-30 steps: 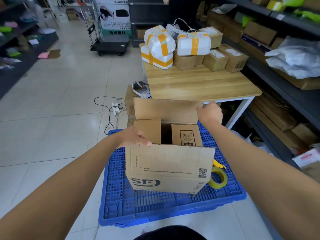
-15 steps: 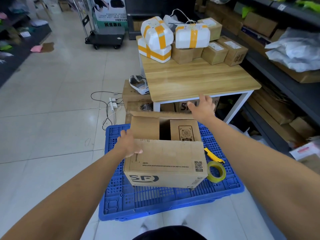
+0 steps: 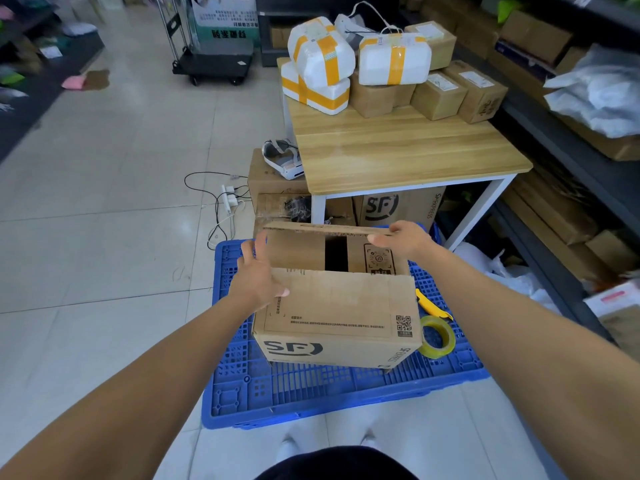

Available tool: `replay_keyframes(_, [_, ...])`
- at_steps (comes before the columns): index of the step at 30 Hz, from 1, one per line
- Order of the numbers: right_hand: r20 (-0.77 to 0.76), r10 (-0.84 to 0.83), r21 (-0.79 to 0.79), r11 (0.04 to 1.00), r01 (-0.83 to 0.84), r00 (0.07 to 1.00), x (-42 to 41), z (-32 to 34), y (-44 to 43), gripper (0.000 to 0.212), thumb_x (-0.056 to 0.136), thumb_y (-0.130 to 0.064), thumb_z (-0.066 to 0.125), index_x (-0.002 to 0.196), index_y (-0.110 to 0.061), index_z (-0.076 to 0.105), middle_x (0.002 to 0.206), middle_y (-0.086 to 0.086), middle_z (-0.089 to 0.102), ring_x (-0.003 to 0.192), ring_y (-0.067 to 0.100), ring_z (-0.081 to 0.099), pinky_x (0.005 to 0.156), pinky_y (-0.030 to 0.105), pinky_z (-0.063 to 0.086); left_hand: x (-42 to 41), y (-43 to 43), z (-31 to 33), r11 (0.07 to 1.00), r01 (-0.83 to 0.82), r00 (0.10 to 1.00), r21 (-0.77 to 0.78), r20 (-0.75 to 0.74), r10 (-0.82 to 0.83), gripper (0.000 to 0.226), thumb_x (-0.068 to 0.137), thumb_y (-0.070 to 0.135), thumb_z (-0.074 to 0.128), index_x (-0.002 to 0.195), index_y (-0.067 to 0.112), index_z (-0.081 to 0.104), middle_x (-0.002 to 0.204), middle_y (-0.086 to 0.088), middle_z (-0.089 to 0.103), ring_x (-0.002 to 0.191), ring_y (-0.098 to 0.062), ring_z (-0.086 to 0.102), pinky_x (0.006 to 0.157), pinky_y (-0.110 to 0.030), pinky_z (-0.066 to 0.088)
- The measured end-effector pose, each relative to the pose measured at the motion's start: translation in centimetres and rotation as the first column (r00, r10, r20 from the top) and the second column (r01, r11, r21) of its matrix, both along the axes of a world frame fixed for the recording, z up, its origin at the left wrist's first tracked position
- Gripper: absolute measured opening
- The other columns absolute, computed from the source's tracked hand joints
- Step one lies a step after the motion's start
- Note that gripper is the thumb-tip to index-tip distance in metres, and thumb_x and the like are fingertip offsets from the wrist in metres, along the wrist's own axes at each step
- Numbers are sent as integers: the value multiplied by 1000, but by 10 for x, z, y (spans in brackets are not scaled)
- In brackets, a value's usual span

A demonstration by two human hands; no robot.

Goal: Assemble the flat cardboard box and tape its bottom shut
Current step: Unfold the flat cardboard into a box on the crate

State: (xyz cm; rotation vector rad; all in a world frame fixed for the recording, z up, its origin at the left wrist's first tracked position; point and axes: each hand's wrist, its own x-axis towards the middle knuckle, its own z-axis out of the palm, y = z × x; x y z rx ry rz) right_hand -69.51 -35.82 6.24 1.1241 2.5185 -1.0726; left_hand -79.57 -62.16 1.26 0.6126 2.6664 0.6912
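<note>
A brown cardboard box (image 3: 332, 313) with an SF logo stands on a blue plastic pallet (image 3: 311, 393). Its two short flaps are folded in, with a dark gap between them. The near long flap lies folded down over them. My left hand (image 3: 259, 275) rests flat on the left end of that near flap, fingers straight. My right hand (image 3: 401, 239) touches the edge of the far long flap, which tilts inward. A roll of clear tape (image 3: 437, 337) stands against the box's right side, beside a yellow utility knife (image 3: 431, 303).
A wooden table (image 3: 398, 150) stands just beyond the box with taped white parcels (image 3: 322, 57) and small cartons on it. SF cartons sit under it. A power strip with cables (image 3: 228, 199) lies on the tiled floor at left. Shelves of cardboard line the right side.
The far long flap has come down from upright to nearly folded, pushed by my right hand. The near flap has gone flatter and my left hand has spread over its left end.
</note>
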Motion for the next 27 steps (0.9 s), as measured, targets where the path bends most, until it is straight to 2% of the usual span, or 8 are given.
replay_keyframes(3, [-37, -12, -24, 1000, 11, 999, 2, -2, 1, 75, 87, -52, 57, 140, -1, 43, 142, 17, 48, 130, 34, 45, 109, 46, 37, 0, 4, 2, 999, 45, 974, -23, -221, -49, 113, 62, 25, 83, 142, 32, 4, 148, -6, 7, 133, -32, 18, 104, -45, 32])
replay_keyframes(5, [-56, -38, -2, 999, 38, 998, 3, -4, 0, 60, 91, -46, 54, 126, 3, 56, 112, 20, 64, 106, 35, 59, 93, 39, 46, -1, 7, 5, 991, 109, 947, -80, -293, -127, 104, 65, 29, 78, 143, 28, 10, 151, -2, 4, 139, -30, 6, 113, -48, 16])
replay_keyframes(7, [62, 18, 72, 997, -22, 998, 4, -7, -3, 41, 93, -38, 53, 114, -3, 60, 84, 9, 60, 89, 28, 55, 82, 35, 36, -4, 11, 5, 968, 187, 936, -168, -269, -227, 86, 72, 33, 73, 143, 24, 26, 154, -3, 8, 142, -30, 1, 115, -49, 5])
replay_keyframes(11, [286, 108, 157, 975, -158, 952, 10, -21, -9, 44, 90, -31, 58, 128, -9, 52, 127, 15, 51, 116, 35, 48, 98, 40, 41, -6, 13, 1, 940, 275, 944, -203, -127, -304, 54, 80, 33, 66, 132, 24, 50, 142, -3, 39, 135, -26, 22, 114, -44, 9])
replay_keyframes(14, [253, 104, 159, 976, -147, 962, 15, -35, -9, 51, 83, -25, 66, 130, -10, 50, 134, 15, 44, 121, 35, 44, 96, 38, 42, -8, 15, -4, 935, 304, 947, -183, -51, -318, 50, 82, 28, 66, 130, 24, 54, 138, -2, 45, 132, -24, 29, 112, -41, 14])
replay_keyframes(21, [138, 37, 104, 993, -51, 990, 18, -55, -11, 73, 82, -23, 70, 146, -19, 35, 154, 6, 17, 136, 33, 30, 108, 40, 34, 1, 42, -7, 909, 415, 909, -23, 31, -415, 39, 84, 9, 64, 122, 15, 61, 133, -3, 50, 127, -22, 39, 107, -33, 26])
replay_keyframes(25, [39, 24, 65, 998, -26, 999, 23, -55, -1, 64, 86, -19, 66, 144, -15, 40, 152, 9, 27, 135, 30, 36, 109, 38, 36, 1, 65, -4, 901, 428, 904, -66, 35, -427, 25, 83, 11, 67, 108, 13, 63, 124, -3, 51, 118, -23, 43, 102, -32, 35])
replay_keyframes(27, [-94, -120, -7, 993, 120, 988, 30, -52, 8, 54, 90, -19, 61, 141, -14, 44, 146, 9, 42, 129, 28, 45, 98, 33, 44, 2, 77, -1, 896, 441, 897, -50, 32, -440, 20, 83, 12, 67, 102, 14, 63, 119, -4, 52, 114, -23, 46, 97, -32, 38])
